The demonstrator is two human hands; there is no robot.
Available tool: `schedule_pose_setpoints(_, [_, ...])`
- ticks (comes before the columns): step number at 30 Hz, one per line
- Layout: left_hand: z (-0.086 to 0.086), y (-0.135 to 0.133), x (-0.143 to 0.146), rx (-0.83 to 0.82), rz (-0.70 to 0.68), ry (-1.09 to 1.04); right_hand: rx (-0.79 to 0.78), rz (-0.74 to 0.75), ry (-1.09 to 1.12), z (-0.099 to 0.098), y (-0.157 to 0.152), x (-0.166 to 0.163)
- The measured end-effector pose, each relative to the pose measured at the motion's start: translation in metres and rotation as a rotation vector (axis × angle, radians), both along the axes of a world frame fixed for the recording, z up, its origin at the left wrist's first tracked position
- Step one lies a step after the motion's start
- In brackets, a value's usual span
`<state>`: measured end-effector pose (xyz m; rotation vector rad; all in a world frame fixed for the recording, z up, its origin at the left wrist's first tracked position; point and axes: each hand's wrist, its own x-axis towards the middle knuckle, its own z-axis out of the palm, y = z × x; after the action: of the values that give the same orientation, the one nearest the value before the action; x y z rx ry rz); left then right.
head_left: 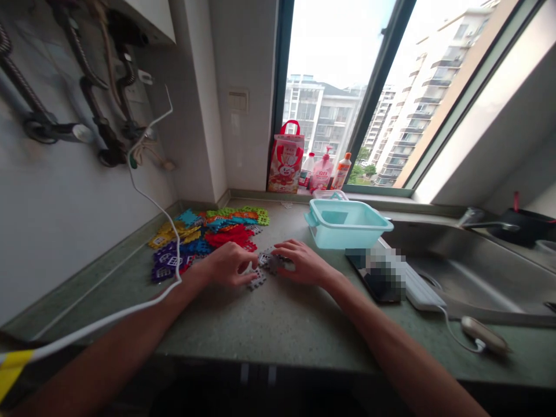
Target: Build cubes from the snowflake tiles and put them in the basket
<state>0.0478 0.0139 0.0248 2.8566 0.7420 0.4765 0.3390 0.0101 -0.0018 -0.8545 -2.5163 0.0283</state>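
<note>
On the green speckled counter, my left hand and my right hand both close on a small cluster of grey interlocking plastic tiles. One more grey tile lies under the left fingers. To the left, behind the hands, spreads a pile of coloured tiles: yellow, purple, blue, red, orange and green.
A light blue plastic tub stands just right of my hands. Beside it lie a phone and a white keyboard, then a steel sink. Bottles and a red bag line the windowsill. A white cable hangs at left.
</note>
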Motion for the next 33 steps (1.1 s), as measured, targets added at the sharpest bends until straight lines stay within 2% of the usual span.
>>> schedule_pose_setpoints(6, [-0.01,0.007,0.0,-0.023,-0.082,0.012,0.005,-0.188,-0.013,0.014,0.006,0.027])
schedule_pose_setpoints(9, [-0.013,0.009,0.004,0.037,-0.043,-0.05,-0.003,-0.217,-0.019,0.018,0.008,0.036])
schedule_pose_setpoints(13, [-0.016,0.01,0.013,0.099,-0.016,-0.13,-0.022,-0.205,-0.033,0.012,0.012,0.031])
schedule_pose_setpoints(17, [-0.016,0.009,0.021,0.078,-0.055,-0.042,-0.078,-0.171,-0.046,0.0,0.018,0.024])
schedule_pose_setpoints(22, [-0.015,0.011,0.019,0.059,-0.022,-0.036,-0.124,-0.194,-0.027,-0.007,0.023,0.024])
schedule_pose_setpoints(27, [-0.019,0.012,0.016,0.074,0.039,-0.032,-0.077,-0.297,-0.051,0.011,0.014,0.031])
schedule_pose_setpoints(33, [-0.025,0.007,0.031,0.035,-0.026,0.085,-0.156,-0.485,-0.144,0.039,-0.004,0.046])
